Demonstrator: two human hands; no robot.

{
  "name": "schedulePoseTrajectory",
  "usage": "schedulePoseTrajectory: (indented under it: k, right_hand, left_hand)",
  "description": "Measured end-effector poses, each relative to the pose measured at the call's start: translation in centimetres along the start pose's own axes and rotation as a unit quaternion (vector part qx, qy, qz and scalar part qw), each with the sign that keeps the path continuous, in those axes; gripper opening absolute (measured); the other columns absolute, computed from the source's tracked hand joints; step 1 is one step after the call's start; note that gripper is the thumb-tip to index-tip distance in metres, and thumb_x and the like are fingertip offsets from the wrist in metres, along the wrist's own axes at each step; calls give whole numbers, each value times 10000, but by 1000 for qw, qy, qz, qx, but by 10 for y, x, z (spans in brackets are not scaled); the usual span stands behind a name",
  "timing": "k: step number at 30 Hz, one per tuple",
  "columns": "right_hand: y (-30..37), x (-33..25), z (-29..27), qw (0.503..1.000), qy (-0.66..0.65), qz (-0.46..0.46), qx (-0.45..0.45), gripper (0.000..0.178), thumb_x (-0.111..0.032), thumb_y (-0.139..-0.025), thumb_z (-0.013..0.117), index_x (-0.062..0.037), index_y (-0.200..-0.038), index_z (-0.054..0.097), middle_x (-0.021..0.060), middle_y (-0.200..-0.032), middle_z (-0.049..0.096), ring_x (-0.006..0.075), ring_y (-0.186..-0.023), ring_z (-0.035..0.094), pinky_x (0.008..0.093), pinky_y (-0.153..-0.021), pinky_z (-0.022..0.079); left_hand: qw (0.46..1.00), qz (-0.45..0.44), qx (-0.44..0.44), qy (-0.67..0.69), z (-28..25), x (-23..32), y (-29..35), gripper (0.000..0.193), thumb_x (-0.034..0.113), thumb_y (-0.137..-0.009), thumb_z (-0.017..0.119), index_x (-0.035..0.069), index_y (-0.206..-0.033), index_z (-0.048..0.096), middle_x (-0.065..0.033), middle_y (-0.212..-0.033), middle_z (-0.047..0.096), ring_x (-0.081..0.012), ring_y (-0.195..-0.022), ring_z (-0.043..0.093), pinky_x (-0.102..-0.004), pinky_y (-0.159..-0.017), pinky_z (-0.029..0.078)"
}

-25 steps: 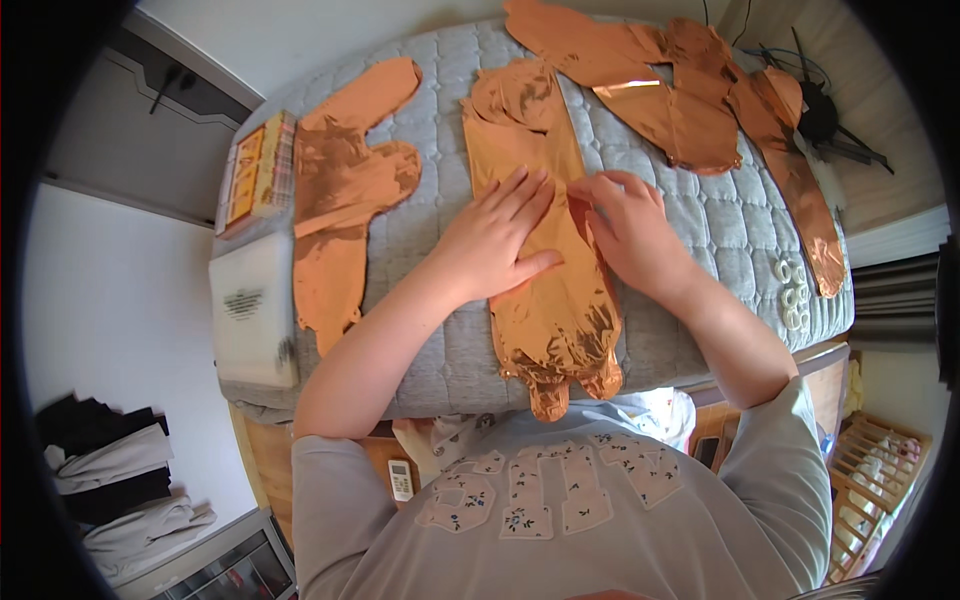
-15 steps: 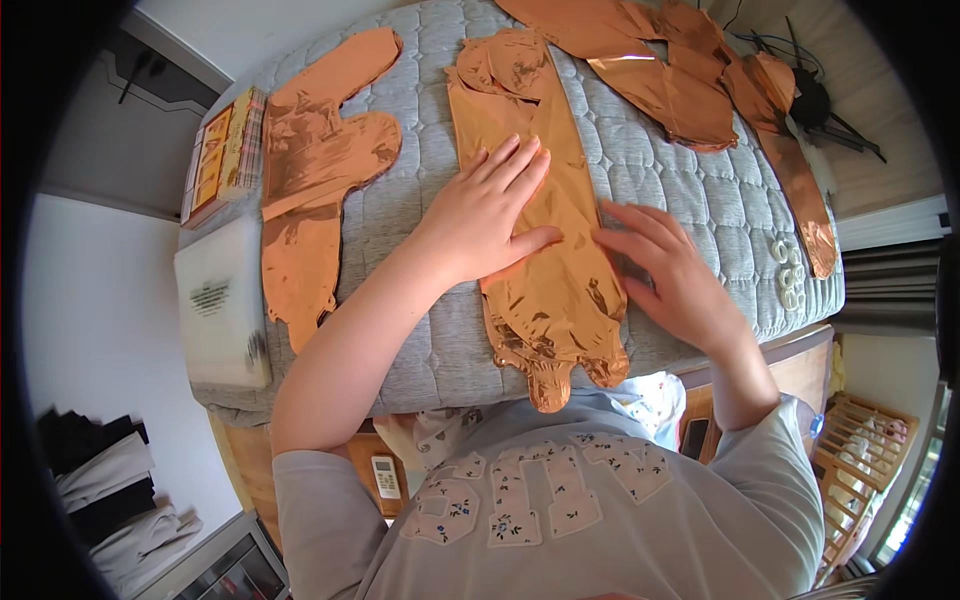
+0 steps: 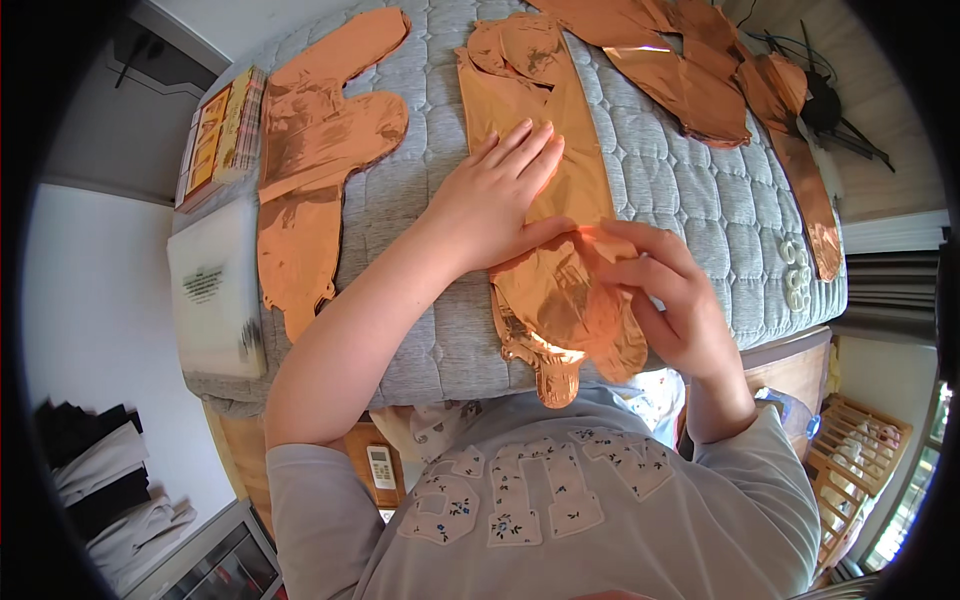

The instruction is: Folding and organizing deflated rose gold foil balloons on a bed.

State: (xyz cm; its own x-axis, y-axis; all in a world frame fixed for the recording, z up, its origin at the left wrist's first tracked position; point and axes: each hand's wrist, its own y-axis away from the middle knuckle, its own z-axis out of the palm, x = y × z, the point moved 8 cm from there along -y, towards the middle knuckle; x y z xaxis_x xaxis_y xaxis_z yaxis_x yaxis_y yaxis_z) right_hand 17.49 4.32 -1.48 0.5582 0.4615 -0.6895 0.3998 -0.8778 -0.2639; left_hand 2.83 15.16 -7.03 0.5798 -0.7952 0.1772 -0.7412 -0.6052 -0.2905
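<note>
I see my left hand (image 3: pixel 495 205) with fingers (image 3: pixel 528 150) spread flat, pressing the copper foil balloon (image 3: pixel 560 250) onto the grey quilted bed (image 3: pixel 690 200). My right hand (image 3: pixel 665 295) has fingers pinching a fold at the balloon's lower part, near the bed edge. At far left lie a yellow-red flat box (image 3: pixel 215 130) and a white packet (image 3: pixel 215 290) with a dark label. Since half a second ago, the right hand has shifted inward and down. Both forearms come up from below.

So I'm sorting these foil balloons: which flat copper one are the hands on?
The long middle balloon, under the left hand and pinched by the right hand. The left balloon and far-right balloons lie untouched.
</note>
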Motion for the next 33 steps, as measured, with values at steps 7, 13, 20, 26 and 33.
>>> schedulePoseTrajectory:
  k: [7, 13, 20, 26, 33]
  right_hand:
    - [-4, -22, 15, 996, 24, -73, 34, 349, 68, -709, 711, -42, -1040, 694, 197, -1411, 581, 393, -1266, 589, 457, -1043, 477]
    - [-4, -28, 26, 988, 107, -104, -30, 348, 22, -707, 754, -55, -1040, 689, 195, -1380, 595, 395, -1218, 616, 462, -992, 511]
    - [-5, -25, 34, 997, 67, -22, 38, 395, -84, -831, 802, -64, -1201, 663, 149, -1305, 638, 335, -1161, 655, 453, -989, 529]
    - [-3, -26, 46, 985, 164, -55, -6, 303, -152, -853, 792, -102, -1142, 717, 57, -1243, 684, 269, -1210, 639, 507, -1099, 444]
    - [-3, -25, 42, 982, 178, -44, -35, 275, -142, -870, 768, -120, -1142, 737, 35, -1253, 688, 255, -1231, 632, 535, -1159, 369]
  left_hand:
    - [1000, -2, 3, 13, 2, -2, 1, 908, 641, -956, 599, -19, -1548, 404, -206, -1620, 404, -343, -1531, 344, -493, -1240, 311]
    - [1000, 7, 13, -10, 2, -1, 1, 850, 602, -986, 579, -15, -1546, 410, -210, -1612, 415, -348, -1524, 355, -487, -1240, 313]
    - [1000, -2, 13, -16, 6, -4, 1, 718, 506, -1053, 493, -6, -1550, 412, -197, -1620, 410, -342, -1526, 352, -479, -1250, 295]
    - [1000, -8, 7, 1, 6, -5, 0, 723, 537, -1081, 421, -4, -1559, 398, -186, -1627, 402, -334, -1536, 336, -468, -1259, 279]
    - [1000, -4, -7, -4, 4, -4, 1, 854, 651, -1038, 429, -6, -1580, 360, -196, -1644, 370, -328, -1557, 292, -465, -1268, 259]
